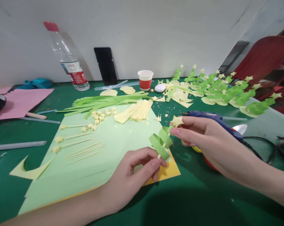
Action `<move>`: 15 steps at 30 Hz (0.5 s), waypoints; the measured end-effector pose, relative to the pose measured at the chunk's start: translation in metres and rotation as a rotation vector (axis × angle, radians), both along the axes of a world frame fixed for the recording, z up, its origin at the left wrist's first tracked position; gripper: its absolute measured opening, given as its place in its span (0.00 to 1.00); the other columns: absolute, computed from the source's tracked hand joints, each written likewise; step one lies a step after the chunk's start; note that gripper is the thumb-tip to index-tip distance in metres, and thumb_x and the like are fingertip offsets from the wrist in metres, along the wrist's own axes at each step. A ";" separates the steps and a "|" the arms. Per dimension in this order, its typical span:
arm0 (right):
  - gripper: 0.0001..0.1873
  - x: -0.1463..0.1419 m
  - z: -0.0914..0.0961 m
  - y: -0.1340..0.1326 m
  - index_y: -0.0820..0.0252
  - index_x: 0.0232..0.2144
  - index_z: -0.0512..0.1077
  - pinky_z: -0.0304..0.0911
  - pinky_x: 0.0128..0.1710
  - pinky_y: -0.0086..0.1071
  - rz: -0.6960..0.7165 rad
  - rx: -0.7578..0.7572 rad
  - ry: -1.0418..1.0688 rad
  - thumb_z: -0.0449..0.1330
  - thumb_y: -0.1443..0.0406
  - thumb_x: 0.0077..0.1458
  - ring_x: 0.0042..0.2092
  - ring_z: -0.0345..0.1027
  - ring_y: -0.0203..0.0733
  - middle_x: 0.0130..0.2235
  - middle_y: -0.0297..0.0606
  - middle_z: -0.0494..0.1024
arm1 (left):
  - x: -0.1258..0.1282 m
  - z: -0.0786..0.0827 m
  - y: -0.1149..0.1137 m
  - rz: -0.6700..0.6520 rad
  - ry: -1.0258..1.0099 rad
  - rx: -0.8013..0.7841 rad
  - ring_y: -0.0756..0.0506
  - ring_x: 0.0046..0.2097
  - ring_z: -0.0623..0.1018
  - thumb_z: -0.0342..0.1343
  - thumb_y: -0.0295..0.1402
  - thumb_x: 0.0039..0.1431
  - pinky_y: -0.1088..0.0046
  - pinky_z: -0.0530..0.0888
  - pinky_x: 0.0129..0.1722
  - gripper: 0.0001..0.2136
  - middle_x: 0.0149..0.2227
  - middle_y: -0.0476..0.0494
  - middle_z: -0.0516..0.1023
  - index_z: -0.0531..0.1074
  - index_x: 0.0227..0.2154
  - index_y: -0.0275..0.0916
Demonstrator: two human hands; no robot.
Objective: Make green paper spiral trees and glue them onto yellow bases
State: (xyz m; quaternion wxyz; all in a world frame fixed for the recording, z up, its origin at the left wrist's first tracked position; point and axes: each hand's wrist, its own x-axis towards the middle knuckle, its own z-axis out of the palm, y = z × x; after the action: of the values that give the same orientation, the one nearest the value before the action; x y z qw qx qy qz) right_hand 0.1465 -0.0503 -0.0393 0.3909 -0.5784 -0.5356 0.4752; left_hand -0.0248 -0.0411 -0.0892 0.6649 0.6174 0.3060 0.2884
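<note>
Between my hands is a small paper tree (164, 146): a curled green paper strip threaded on a thin stick, with a pale yellow paper star (177, 121) at its top. My left hand (142, 166) pinches the lower end of the stick between thumb and fingers. With thumb and forefinger, my right hand (198, 133) grips the top by the star. Below lies a light green paper sheet (83, 179) bearing star-tipped sticks (73, 136), bare sticks (83, 153), loose small stars (99, 116) and pale yellow paper strips (134, 111).
Finished paper trees (240, 91) crowd the right rear. A blue glue gun (207, 116) and scissors (240, 129) lie behind my right hand. Green strips (109, 101), a paper cup (145, 81), phone (106, 66) and bottle (71, 62) stand or lie at the back; pink paper (26, 100) is left.
</note>
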 end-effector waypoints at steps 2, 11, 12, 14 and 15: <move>0.13 0.000 0.000 0.001 0.60 0.18 0.64 0.47 0.21 0.24 0.007 -0.016 0.034 0.62 0.60 0.45 0.24 0.48 0.30 0.21 0.28 0.57 | 0.001 0.000 0.000 0.006 0.021 0.027 0.54 0.21 0.61 0.49 0.35 0.59 0.78 0.60 0.21 0.10 0.19 0.53 0.64 0.69 0.25 0.37; 0.12 0.002 -0.004 -0.001 0.60 0.21 0.65 0.51 0.25 0.25 0.014 -0.026 0.012 0.61 0.59 0.45 0.28 0.52 0.32 0.25 0.31 0.61 | 0.000 -0.001 0.000 -0.024 -0.094 -0.177 0.54 0.21 0.60 0.51 0.39 0.57 0.79 0.57 0.20 0.12 0.18 0.54 0.62 0.69 0.25 0.36; 0.12 0.002 -0.004 -0.001 0.59 0.21 0.65 0.51 0.25 0.25 0.024 -0.033 0.034 0.61 0.59 0.45 0.28 0.52 0.33 0.26 0.31 0.61 | -0.001 -0.002 0.000 -0.031 -0.113 -0.219 0.54 0.21 0.60 0.52 0.40 0.57 0.79 0.57 0.20 0.13 0.18 0.54 0.61 0.69 0.25 0.35; 0.10 0.001 -0.004 -0.001 0.59 0.22 0.66 0.52 0.26 0.25 0.038 -0.040 0.067 0.62 0.60 0.45 0.29 0.53 0.33 0.26 0.31 0.61 | -0.001 -0.003 0.001 -0.047 -0.139 -0.272 0.55 0.21 0.60 0.55 0.41 0.55 0.79 0.57 0.20 0.13 0.18 0.54 0.62 0.71 0.26 0.35; 0.10 0.002 -0.004 -0.001 0.59 0.22 0.67 0.51 0.26 0.25 0.041 -0.046 0.073 0.62 0.60 0.45 0.29 0.53 0.33 0.26 0.31 0.61 | -0.002 -0.003 0.002 -0.051 -0.148 -0.290 0.55 0.21 0.60 0.56 0.42 0.54 0.79 0.58 0.20 0.13 0.18 0.54 0.62 0.71 0.26 0.35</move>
State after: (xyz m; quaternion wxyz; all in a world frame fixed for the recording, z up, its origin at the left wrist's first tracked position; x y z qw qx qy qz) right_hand 0.1480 -0.0516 -0.0429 0.3868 -0.5583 -0.5216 0.5163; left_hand -0.0264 -0.0390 -0.0925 0.7750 0.4995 0.2788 0.2687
